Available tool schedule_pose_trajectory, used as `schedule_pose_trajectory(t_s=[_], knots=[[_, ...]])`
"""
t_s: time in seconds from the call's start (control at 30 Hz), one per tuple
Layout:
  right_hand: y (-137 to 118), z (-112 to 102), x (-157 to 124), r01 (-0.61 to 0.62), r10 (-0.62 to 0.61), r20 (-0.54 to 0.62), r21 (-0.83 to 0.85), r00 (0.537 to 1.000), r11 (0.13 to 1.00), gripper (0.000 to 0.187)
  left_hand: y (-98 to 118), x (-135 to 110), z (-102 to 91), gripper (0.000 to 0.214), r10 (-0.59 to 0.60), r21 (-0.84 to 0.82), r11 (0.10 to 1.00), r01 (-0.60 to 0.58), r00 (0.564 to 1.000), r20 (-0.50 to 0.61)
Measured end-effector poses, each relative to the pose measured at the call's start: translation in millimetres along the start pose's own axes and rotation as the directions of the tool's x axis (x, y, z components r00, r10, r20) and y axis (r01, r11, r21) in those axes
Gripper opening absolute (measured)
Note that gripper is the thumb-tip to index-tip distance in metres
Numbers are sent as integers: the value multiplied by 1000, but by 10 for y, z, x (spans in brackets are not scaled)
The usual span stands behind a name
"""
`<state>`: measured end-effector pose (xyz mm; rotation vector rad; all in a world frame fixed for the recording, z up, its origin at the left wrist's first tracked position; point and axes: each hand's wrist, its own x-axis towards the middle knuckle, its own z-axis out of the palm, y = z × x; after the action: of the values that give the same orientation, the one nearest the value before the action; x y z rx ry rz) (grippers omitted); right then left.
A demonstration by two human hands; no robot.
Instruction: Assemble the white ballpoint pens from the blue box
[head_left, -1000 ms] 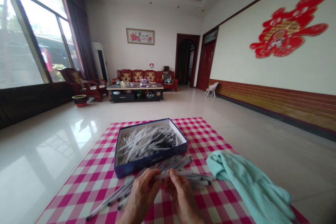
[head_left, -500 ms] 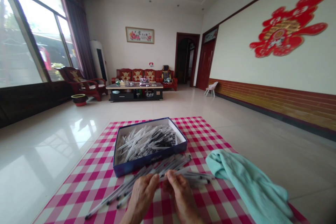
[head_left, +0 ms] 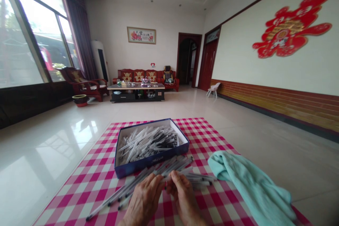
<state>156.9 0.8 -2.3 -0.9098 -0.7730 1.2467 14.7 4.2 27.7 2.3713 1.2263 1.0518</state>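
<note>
My left hand [head_left: 144, 201] and my right hand [head_left: 184, 199] meet at the bottom middle, fingertips pinched together on a thin clear pen [head_left: 182, 174] held between them. Under and beyond the hands lies a loose row of clear pens [head_left: 137, 185] on the red-and-white checked cloth [head_left: 87, 180]. Just behind them stands a shallow dark blue box [head_left: 150, 162] filled with several more clear pens and dark parts.
A light teal towel [head_left: 251, 183] lies crumpled on the cloth at the right. Glossy white floor tiles [head_left: 47, 148] surround the cloth. Far back are a dark coffee table [head_left: 136, 93], a red sofa and a red armchair [head_left: 83, 84] by the window.
The hands have drawn slightly closer together on the pen and sit a little lower in view. The box, loose pens and towel have not moved.
</note>
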Motion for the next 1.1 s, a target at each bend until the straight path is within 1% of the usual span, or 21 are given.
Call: schedule_pose_trajectory(t_s=[0.1,0.17,0.2,0.23,0.3,0.37,0.4,0.43,0.47,0.5,0.53,0.57,0.6,0.67,0.73,0.8,0.87,0.93,0.97,1.03,1.1], knots=[[-18,2,-5,26,-27,-5,-76,1000,997,33,55,34,-69,29,-31,-74,997,35,998,49],[-52,10,-18,59,-60,0,-151,998,987,37,91,56,-91,33,-147,-197,967,162,985,92],[-74,17,-28,76,-76,9,-185,997,980,39,98,64,-89,36,-234,-283,922,266,962,140],[-97,25,-39,91,-88,20,-211,996,973,40,96,69,-78,39,-323,-379,842,384,922,214],[-139,43,-63,100,-94,34,-236,995,967,40,71,74,-41,42,-451,-540,573,617,787,421],[-164,55,-78,85,-78,37,-237,996,968,40,48,76,-6,40,-481,-579,276,767,632,608],[-167,56,-79,73,-67,33,-234,997,970,40,48,79,2,40,-478,-571,212,793,593,648],[-163,54,-77,64,-59,28,-234,998,970,41,60,83,2,41,-484,-565,229,793,596,641],[-154,48,-71,60,-57,19,-236,998,970,41,81,88,-5,42,-494,-560,328,761,643,585],[-140,39,-63,62,-62,7,-237,998,970,41,110,92,-15,43,-482,-544,487,684,729,485],[-123,29,-55,64,-68,-8,-234,998,970,41,139,93,-27,42,-432,-497,661,562,827,360],[-105,19,-49,64,-71,-21,-224,997,972,41,163,91,-37,38,-352,-418,805,421,906,235],[-89,11,-45,62,-69,-29,-210,997,976,39,179,85,-41,32,-261,-320,901,292,955,138],[-68,5,-46,54,-61,-29,-186,998,981,37,180,60,-33,24,-114,-132,984,119,993,39],[-70,10,-54,57,-61,-14,-201,998,978,37,161,30,-7,26,-55,-6,998,55,998,11],[-91,19,-57,77,-82,-10,-234,997,969,38,160,10,24,30,-66,18,998,66,998,-7],[-120,25,-52,101,-109,-20,-246,994,964,38,193,9,59,32,-155,-99,983,153,988,-16],[-152,31,-43,116,-128,-34,-236,991,965,37,250,21,103,39,-320,-335,886,320,946,56],[-166,36,-41,121,-135,-43,-235,990,964,38,280,29,130,43,-396,-475,775,417,906,148],[-191,52,-46,130,-150,-65,-245,986,961,38,328,42,193,46,-457,-693,428,581,800,389],[-202,77,-64,129,-150,-75,-236,986,963,39,357,47,253,45,-412,-766,70,639,718,561]])
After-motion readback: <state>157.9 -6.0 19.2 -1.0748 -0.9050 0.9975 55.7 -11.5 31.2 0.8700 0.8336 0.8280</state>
